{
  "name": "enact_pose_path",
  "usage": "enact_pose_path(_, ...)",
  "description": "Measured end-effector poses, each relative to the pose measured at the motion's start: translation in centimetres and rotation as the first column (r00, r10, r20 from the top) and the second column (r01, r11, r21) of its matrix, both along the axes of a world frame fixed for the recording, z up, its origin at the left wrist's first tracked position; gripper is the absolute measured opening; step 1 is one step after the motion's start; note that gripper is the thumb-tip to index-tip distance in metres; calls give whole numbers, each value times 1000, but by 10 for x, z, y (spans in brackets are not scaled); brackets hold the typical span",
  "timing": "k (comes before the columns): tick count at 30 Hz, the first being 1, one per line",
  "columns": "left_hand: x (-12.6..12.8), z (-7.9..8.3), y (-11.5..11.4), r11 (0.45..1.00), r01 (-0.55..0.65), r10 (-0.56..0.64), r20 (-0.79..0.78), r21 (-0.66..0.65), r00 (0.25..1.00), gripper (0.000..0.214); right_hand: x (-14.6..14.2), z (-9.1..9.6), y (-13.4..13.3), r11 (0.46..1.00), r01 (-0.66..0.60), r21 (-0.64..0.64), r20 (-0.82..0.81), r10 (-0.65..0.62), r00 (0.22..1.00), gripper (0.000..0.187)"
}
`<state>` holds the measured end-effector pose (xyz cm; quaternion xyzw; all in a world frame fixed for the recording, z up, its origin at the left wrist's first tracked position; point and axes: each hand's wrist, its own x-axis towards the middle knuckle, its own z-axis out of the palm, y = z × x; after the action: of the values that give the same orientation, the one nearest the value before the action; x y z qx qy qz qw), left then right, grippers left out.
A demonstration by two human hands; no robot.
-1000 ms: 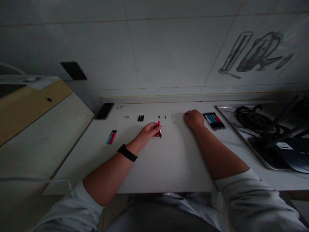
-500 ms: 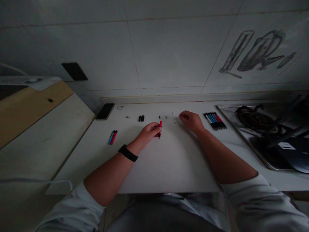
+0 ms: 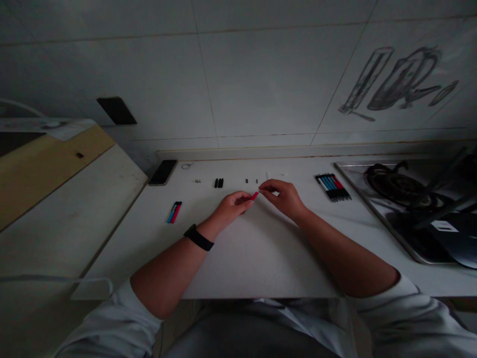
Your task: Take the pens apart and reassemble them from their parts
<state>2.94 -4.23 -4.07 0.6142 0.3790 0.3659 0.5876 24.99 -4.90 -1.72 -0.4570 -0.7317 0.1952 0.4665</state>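
Note:
My left hand [image 3: 234,205] is closed around a red pen barrel [image 3: 255,196], which slants up to the right out of its fingers. Close to the barrel's upper end, my right hand [image 3: 280,195] holds its thumb and forefinger in a pinch. Whatever sits in that pinch is too small to make out. Just behind the right hand lie thin clear tubes [image 3: 268,175], partly covered by it. Two tiny dark parts, a left one [image 3: 246,181] and a right one [image 3: 257,181], rest beyond the barrel.
Black grips [image 3: 218,183] and small springs [image 3: 198,181] lie along the back. A blue and a red barrel [image 3: 174,212] are at left, near a phone [image 3: 162,172]. Several pens [image 3: 333,187] lie at right, beside a gas stove [image 3: 395,199].
My right hand has moved left and toward me, from beside the clear tubes to the red barrel's end. The barrel has tipped from near upright to slanting right.

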Motion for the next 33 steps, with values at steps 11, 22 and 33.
enact_pose_path(11,1,3,-1,999,36,-36,7,36,999,35,-4,5,-4,993,-100,61,15,99,995,18)
enact_pose_path(22,3,3,-1,999,41,-44,109,29,993,39,-4,6,-7,981,-191,18,-5,191,982,27)
enact_pose_path(33,3,10,-6,994,-16,-5,194,109,981,35,42,-16,29,944,328,-23,86,-325,942,31)
